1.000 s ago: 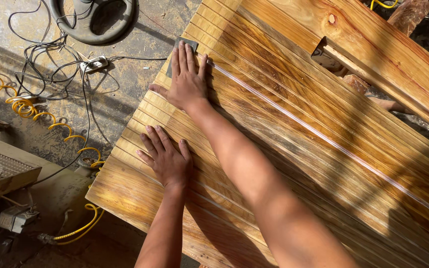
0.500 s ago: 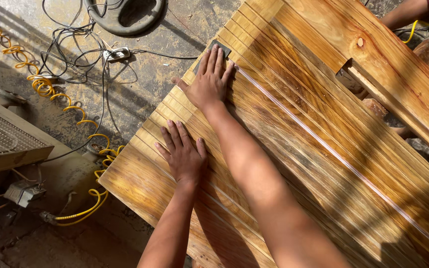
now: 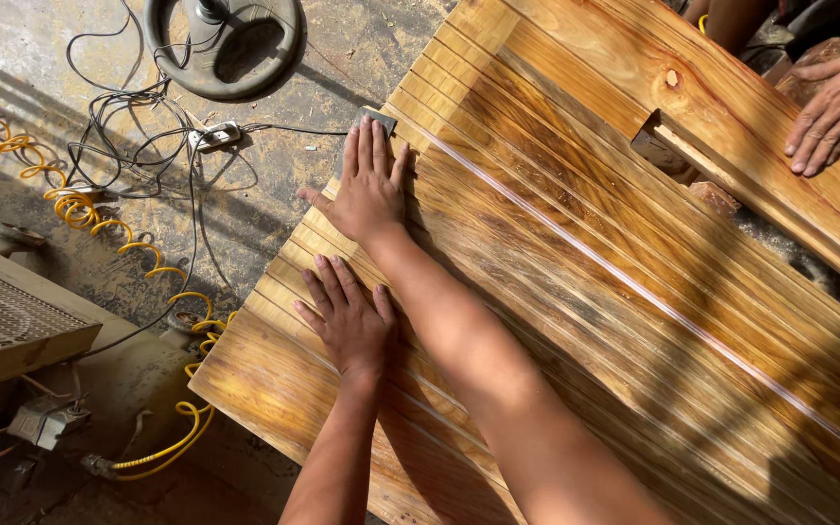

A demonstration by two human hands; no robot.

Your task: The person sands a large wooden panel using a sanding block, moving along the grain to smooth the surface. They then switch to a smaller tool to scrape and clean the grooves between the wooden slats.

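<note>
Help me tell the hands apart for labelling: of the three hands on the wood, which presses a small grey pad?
The person's right hand, farthest along the grooved panel, with the grey pad under its fingertips. The left hand and the co-worker's hand lie bare on wood.

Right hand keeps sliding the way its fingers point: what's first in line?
The right hand already covers a small grey pad at the grooved wooden panel edge. Past that edge, probably bare concrete floor; the round black disc lies further left.

Yellow coiled hose [image 3: 80,209], black cables [image 3: 138,146], round grey disc [image 3: 226,44] on floor.
</note>
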